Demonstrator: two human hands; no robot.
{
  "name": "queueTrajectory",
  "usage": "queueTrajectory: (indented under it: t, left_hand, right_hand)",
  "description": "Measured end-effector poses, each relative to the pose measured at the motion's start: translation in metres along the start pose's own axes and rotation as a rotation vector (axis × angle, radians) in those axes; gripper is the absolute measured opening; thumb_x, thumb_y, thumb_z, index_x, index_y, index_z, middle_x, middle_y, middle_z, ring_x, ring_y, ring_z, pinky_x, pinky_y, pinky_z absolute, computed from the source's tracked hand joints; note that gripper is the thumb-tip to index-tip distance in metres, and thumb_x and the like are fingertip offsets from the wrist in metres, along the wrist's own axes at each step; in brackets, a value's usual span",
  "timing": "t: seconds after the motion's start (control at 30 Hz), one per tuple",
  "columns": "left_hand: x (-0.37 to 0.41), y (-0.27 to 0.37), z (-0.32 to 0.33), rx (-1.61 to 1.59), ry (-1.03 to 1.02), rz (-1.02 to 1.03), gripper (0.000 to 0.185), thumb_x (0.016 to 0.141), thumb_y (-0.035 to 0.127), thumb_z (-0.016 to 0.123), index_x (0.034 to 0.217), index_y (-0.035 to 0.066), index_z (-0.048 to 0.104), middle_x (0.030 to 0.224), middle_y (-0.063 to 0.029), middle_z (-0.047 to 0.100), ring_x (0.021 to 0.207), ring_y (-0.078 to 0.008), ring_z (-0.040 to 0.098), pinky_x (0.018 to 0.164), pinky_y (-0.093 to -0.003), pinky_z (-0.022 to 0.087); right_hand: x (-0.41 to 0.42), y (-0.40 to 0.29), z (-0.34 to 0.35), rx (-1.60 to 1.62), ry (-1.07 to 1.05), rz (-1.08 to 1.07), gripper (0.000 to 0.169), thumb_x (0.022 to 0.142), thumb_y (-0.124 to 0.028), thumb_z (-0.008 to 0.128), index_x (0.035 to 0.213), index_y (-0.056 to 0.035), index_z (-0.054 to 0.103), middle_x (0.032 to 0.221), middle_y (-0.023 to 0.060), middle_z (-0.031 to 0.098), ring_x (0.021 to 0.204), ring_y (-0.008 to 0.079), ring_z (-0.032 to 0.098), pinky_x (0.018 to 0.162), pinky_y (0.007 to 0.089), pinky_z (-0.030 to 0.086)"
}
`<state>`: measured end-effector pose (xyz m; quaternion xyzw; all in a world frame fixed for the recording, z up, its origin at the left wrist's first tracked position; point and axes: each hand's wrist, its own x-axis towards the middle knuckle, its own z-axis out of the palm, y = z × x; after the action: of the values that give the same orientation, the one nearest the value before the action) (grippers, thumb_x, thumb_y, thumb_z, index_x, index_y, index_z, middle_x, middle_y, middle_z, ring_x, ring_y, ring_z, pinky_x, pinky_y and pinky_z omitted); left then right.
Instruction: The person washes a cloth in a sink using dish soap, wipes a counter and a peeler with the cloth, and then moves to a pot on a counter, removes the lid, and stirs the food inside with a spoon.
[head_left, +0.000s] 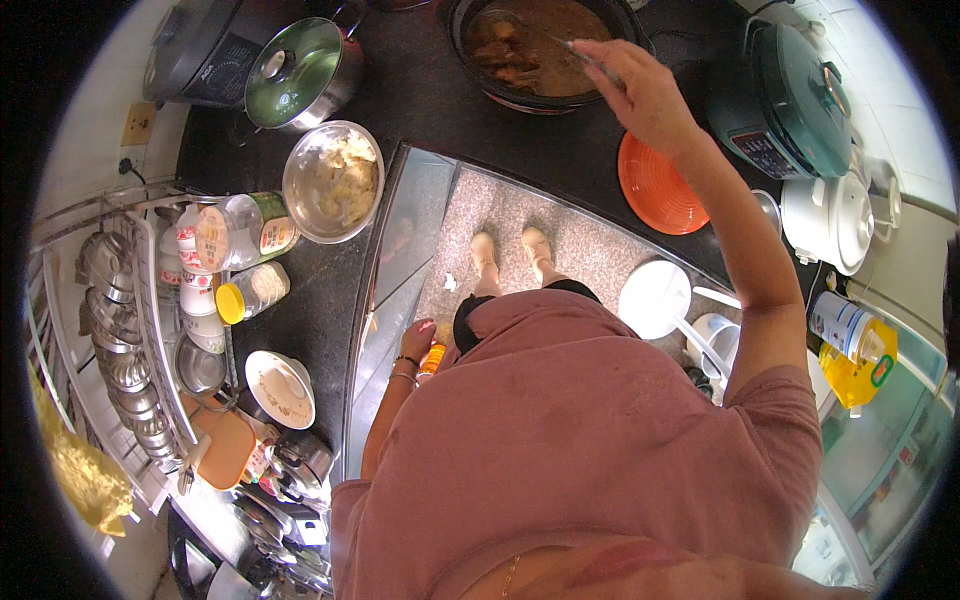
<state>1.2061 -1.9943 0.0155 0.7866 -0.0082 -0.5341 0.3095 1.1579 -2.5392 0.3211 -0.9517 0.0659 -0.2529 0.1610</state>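
At the top, my right hand (637, 90) grips the handle of a metal spoon or ladle (555, 39). Its bowl dips into brown liquid with darker pieces in a black pot (634, 34) on the dark counter. My left hand (418, 341) hangs low by my left side, beyond the counter edge, fingers curled against a small container with an orange and yellow label (431, 360); whether it holds this firmly is hard to see. Below my right forearm lies an orange ribbed plate (660, 187).
Left counter: a glass-lidded pot (296, 75), a steel bowl of pale food (334, 184), a yellow-lidded jar (255, 291), a white bowl (281, 390) and a wire rack (161, 315). Right: a green cooker (802, 97) and a white lidded pot (829, 217). A white round stool or lid (655, 300) stands lower.
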Motion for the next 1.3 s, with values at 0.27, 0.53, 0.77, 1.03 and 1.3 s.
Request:
queueTrajectory:
  t: [0.27, 0.53, 0.77, 1.03, 1.3]
  left_hand:
    - [-0.01, 0.015, 0.002, -0.038, 0.025, -0.021, 0.031, 0.083, 0.019, 0.049, 0.108, 0.0, 0.053, 0.081, -0.0042, 0.058, 0.057, -0.0099, 0.05, 0.047, -0.022, 0.041]
    - [-0.006, 0.006, 0.003, 0.062, 0.041, 0.02, 0.032, 0.083, 0.022, 0.048, 0.106, 0.0, 0.054, 0.074, -0.0038, 0.057, 0.054, -0.0101, 0.049, 0.046, -0.0216, 0.039]
    - [-0.005, 0.023, -0.003, 0.061, -0.025, 0.091, 0.032, 0.084, 0.022, 0.048, 0.106, -0.001, 0.054, 0.072, -0.0028, 0.056, 0.054, -0.0098, 0.049, 0.045, -0.0217, 0.039]
    - [-0.007, 0.003, -0.009, 0.3, 0.015, 0.284, 0.034, 0.081, 0.023, 0.05, 0.107, 0.002, 0.055, 0.092, -0.011, 0.061, 0.076, -0.0181, 0.06, 0.066, -0.0289, 0.049]
    - [-0.008, -0.014, -0.006, 0.429, 0.082, 0.156, 0.034, 0.083, 0.028, 0.047, 0.106, 0.005, 0.056, 0.096, -0.0125, 0.061, 0.088, -0.0252, 0.059, 0.075, -0.0331, 0.046]
  right_hand:
    - [-0.022, -0.011, -0.031, -0.243, 0.072, -0.163, 0.033, 0.075, -0.011, 0.061, 0.107, -0.0065, 0.054, 0.089, 0.0076, 0.057, 0.081, 0.0227, 0.056, 0.07, 0.0311, 0.047]
    - [-0.044, -0.046, -0.045, 0.034, -0.139, -0.041, 0.032, 0.073, -0.011, 0.062, 0.104, -0.0047, 0.053, 0.087, 0.0095, 0.055, 0.08, 0.0256, 0.055, 0.069, 0.0325, 0.047]
    - [-0.034, -0.046, -0.012, -0.046, -0.139, -0.136, 0.028, 0.076, -0.014, 0.058, 0.1, -0.0013, 0.052, 0.087, 0.0097, 0.055, 0.083, 0.0243, 0.054, 0.072, 0.0323, 0.045]
    - [-0.024, -0.03, 0.023, -0.116, -0.09, -0.144, 0.034, 0.076, -0.01, 0.059, 0.108, -0.0023, 0.05, 0.091, 0.0112, 0.055, 0.083, 0.0251, 0.054, 0.072, 0.033, 0.046]
    - [-0.009, 0.005, -0.007, -0.349, 0.067, -0.139, 0.037, 0.074, -0.01, 0.059, 0.11, -0.0064, 0.049, 0.093, 0.008, 0.055, 0.085, 0.0236, 0.054, 0.073, 0.0316, 0.047]
